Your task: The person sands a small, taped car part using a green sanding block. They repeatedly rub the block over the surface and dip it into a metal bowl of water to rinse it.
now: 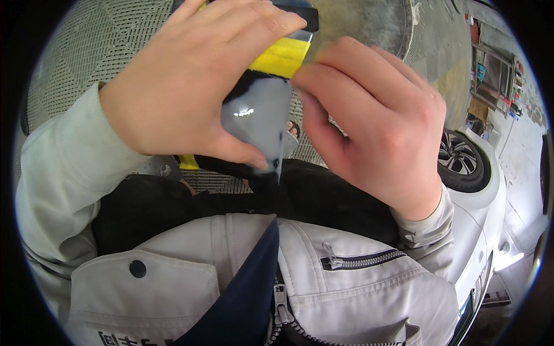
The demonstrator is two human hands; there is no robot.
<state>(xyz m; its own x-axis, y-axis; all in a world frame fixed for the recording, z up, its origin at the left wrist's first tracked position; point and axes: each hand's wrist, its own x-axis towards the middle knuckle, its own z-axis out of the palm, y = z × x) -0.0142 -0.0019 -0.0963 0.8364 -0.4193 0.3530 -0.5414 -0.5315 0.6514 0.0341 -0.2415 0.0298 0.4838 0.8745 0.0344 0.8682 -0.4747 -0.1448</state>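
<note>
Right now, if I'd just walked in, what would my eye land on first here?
Probably the bright yellow band at upper centre, with a shiny grey piece just below it. The two bare hands loom large around them: the left hand grips the piece from the left, while the right hand has its fingertips by the right edge. Then, at far right, a white car.

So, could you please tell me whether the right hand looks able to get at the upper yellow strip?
Probably yes: the right hand has its fingers close by the lower right corner of the upper yellow strip. The left hand hides its left part, leaving the right end uncovered.
</note>
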